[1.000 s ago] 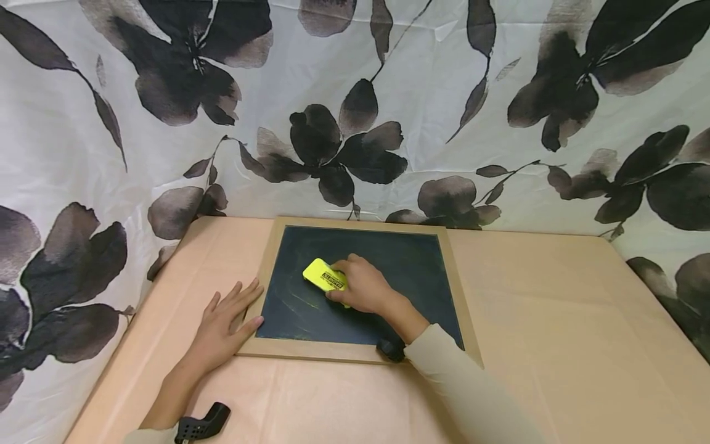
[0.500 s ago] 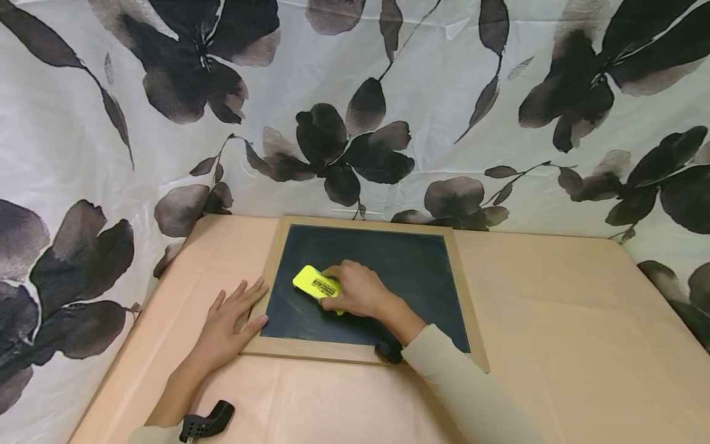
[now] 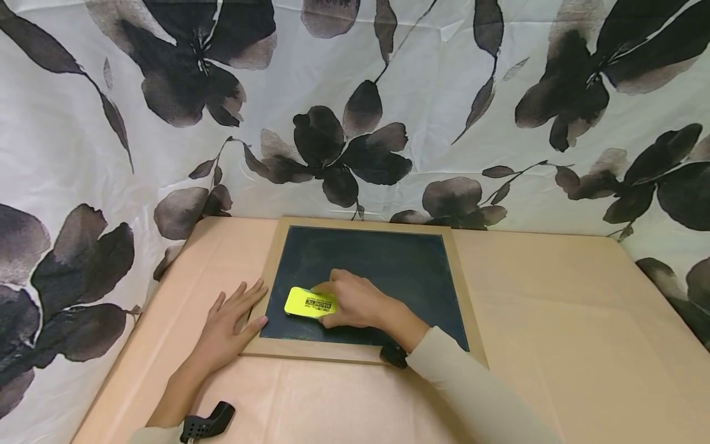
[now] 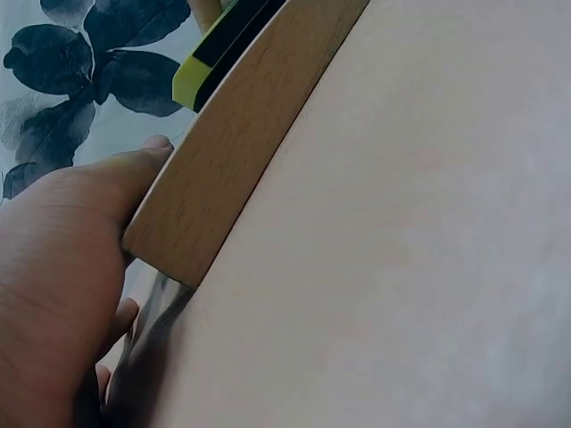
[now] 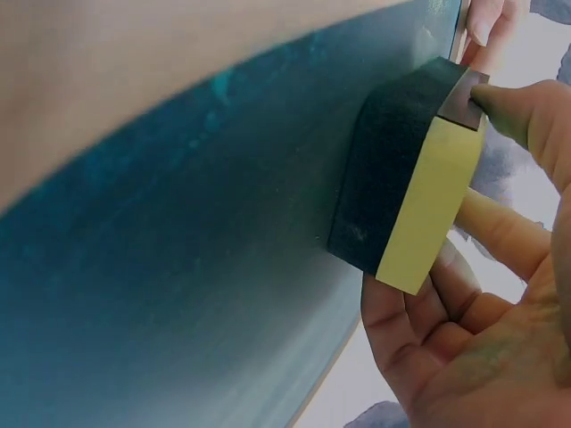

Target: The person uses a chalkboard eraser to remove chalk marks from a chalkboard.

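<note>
A chalkboard [image 3: 388,265] in a pale wooden frame [image 4: 223,134] lies on the table. My right hand [image 3: 359,303] grips a yellow board eraser [image 3: 299,302] by its right end, over the board's lower left part. In the right wrist view, the thumb and fingers hold the eraser [image 5: 433,201] from opposite sides, its dark felt side against the board. My left hand [image 3: 224,330] rests at the frame's left edge, fingers spread and fairly straight. The left wrist view shows the thumb [image 4: 147,160] along the frame; the other fingers are partly hidden there.
A peach-coloured cover lies over the table [image 3: 554,320]. Behind it hangs a white cloth [image 3: 432,123] with dark flowers. Black wrist devices sit on both arms; the left one [image 3: 208,422] is near the front, the right one [image 3: 394,356] above the frame's lower edge.
The right hand has swept the eraser left and toward the front, turning it more level. Pale chalk streaks at the board's lower left are mostly gone. The left hand stays on the frame.
</note>
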A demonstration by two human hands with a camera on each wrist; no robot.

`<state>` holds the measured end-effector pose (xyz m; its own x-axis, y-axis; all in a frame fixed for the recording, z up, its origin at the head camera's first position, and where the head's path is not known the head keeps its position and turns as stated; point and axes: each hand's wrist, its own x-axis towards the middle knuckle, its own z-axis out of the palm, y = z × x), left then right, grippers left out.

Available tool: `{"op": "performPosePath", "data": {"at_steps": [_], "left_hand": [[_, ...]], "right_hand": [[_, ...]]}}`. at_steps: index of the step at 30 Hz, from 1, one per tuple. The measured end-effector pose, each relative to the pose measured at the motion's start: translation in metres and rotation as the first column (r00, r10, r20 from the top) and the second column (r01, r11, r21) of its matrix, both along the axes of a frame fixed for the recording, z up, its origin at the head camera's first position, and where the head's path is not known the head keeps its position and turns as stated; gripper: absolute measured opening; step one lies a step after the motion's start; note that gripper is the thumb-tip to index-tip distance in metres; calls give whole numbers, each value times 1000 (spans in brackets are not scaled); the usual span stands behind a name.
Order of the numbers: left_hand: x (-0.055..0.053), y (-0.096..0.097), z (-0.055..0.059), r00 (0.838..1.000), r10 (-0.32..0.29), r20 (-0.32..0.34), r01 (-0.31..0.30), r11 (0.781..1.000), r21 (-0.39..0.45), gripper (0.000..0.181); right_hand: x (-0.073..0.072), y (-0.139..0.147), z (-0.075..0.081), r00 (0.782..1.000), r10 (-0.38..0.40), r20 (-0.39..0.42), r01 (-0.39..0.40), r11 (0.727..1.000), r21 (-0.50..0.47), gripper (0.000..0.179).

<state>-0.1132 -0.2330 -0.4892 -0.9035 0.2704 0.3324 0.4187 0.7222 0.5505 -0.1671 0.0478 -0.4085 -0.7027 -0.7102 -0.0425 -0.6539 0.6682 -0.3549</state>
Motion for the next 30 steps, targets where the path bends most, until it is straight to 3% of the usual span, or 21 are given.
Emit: {"op": "performPosePath", "data": {"at_steps": [9, 15, 23, 30], "left_hand": [[1, 0, 1, 1000, 4, -10, -4, 1000, -8, 58], [2, 1, 1, 1000, -1, -10, 1, 1000, -6, 57], [4, -1, -1, 1000, -4, 7, 4, 1000, 2, 58], [2, 0, -3, 1000, -18, -11, 18, 1000, 7, 58]], "right_hand": [[12, 8, 5, 997, 75, -5, -75, 997, 10, 54], [18, 17, -1, 998, 70, -9, -70, 997, -13, 54], [27, 39, -2, 998, -58, -8, 57, 994, -96, 54], [27, 89, 8, 965, -255, -63, 234, 944, -234, 54]]}}
